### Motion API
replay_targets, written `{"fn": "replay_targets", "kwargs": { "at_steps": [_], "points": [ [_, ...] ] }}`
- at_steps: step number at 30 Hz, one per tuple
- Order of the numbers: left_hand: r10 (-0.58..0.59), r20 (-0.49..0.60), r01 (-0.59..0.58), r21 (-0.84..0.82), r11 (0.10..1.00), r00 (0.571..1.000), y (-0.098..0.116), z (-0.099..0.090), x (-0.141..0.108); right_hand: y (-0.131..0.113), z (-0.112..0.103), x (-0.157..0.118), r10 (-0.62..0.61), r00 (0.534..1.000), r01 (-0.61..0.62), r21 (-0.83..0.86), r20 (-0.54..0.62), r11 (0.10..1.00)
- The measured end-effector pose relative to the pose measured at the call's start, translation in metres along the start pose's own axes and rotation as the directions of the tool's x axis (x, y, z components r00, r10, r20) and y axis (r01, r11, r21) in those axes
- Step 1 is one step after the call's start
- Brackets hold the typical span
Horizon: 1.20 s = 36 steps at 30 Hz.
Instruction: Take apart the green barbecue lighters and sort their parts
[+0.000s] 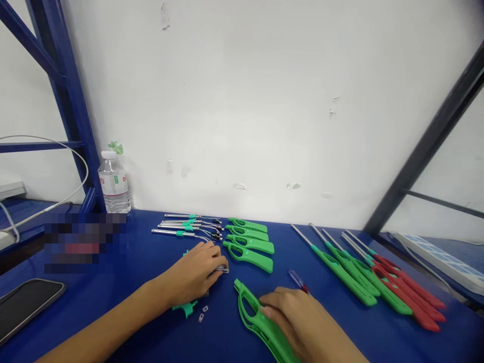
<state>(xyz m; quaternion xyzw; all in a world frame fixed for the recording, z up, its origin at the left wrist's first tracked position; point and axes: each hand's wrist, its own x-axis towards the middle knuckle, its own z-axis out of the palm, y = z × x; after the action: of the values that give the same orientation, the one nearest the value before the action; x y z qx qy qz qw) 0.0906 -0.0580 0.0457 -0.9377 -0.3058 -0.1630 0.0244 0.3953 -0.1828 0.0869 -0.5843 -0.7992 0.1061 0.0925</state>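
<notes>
My right hand (289, 317) is closed around a green lighter handle (247, 305), which lies tilted near the front of the table with its looped trigger opening showing. My left hand (200, 269) has its fingers curled over small silver metal parts (222, 269); most of them are hidden under the fingers. Teal plastic pieces (186, 307) lie beneath and beside my left wrist, with small metal clips (202, 315) to their right. Beyond my left hand is a row of metal lighter tubes with wires (181, 225). Several green handle shells (251, 244) are lined up to their right.
A screwdriver (298, 280) lies beyond my right hand. At the right are green lighters (355, 277) and red lighters (412, 297) with long tubes. A water bottle (114, 184) stands by the wall, and a phone (28, 307) rests at the left edge of the blue table (139, 262).
</notes>
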Motion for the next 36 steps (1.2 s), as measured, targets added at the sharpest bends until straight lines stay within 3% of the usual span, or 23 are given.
{"fn": "replay_targets", "kwargs": {
  "at_steps": [4, 7, 21, 28, 36],
  "points": [
    [0.003, 0.011, -0.003, 0.022, 1.000, 1.000, 0.001, 0.000, 0.001, -0.028, -0.019, -0.001, 0.232, 0.946, -0.237, -0.005, 0.227, 0.971],
    [0.004, 0.012, -0.004, 0.029, 1.000, 1.000, 0.001, 0.000, 0.002, -0.042, -0.025, 0.004, 0.287, 0.916, -0.287, -0.041, 0.279, 0.957],
    [0.015, -0.015, -0.015, -0.024, 1.000, 1.000, -0.002, 0.002, -0.002, -0.024, -0.025, 0.006, 0.234, 0.943, -0.232, -0.035, 0.236, 0.972],
    [0.007, -0.004, -0.007, -0.009, 1.000, 1.000, -0.002, 0.001, 0.000, -0.028, -0.019, 0.006, 0.253, 0.932, -0.250, -0.045, 0.259, 0.967],
    [-0.014, -0.001, 0.014, 0.009, 1.000, 1.000, 0.001, 0.004, 0.001, -0.020, -0.019, 0.014, 0.234, 0.961, -0.232, -0.031, 0.150, 0.972]
  ]
}}
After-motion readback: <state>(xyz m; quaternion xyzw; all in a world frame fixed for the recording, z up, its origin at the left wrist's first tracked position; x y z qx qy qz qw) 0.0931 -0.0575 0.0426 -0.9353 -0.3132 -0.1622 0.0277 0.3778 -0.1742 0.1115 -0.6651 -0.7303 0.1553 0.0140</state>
